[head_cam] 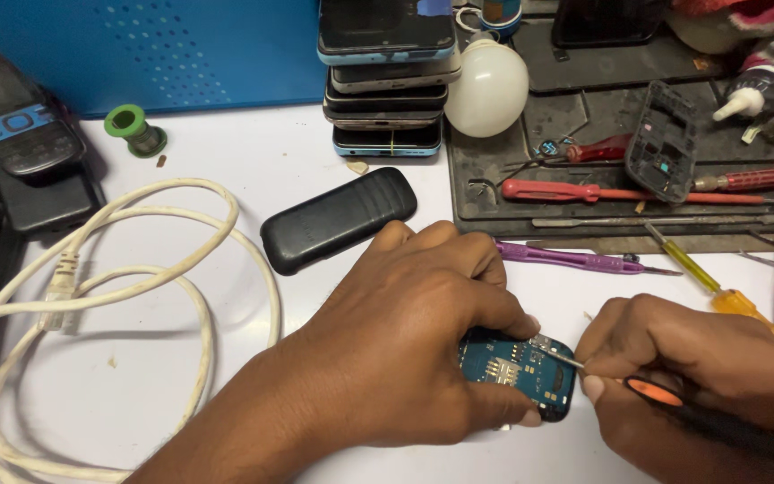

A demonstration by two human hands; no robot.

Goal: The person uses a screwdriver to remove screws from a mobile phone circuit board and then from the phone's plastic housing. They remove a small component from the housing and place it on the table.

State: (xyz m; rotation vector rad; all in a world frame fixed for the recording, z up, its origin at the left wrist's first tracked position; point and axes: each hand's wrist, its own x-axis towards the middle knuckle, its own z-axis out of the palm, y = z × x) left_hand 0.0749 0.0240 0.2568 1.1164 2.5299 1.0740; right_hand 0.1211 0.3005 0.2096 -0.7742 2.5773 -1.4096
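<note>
My left hand (405, 332) has its grip closed around a small opened phone (520, 371), teal circuit board facing up, pinned low on the white counter (226, 161) between thumb and fingers. My right hand (692, 376) is clenched on an orange-and-black screwdriver (718, 421), its metal tip touching the board's upper right corner. Just beyond my left knuckles lies a black phone back cover (338, 220), and a purple tool (575, 260) rests near the dark work mat (584, 116). That mat serves as a tray of sorts: on it I see red-handled screwdrivers (584, 191), an empty phone frame (663, 143) and a white bulb (487, 88) at its edge. Beside it stands a stack of phones (387, 76). Farther left sit a green solder spool (134, 128), a blue perforated panel (154, 49) and coiled white cable (118, 296).
</note>
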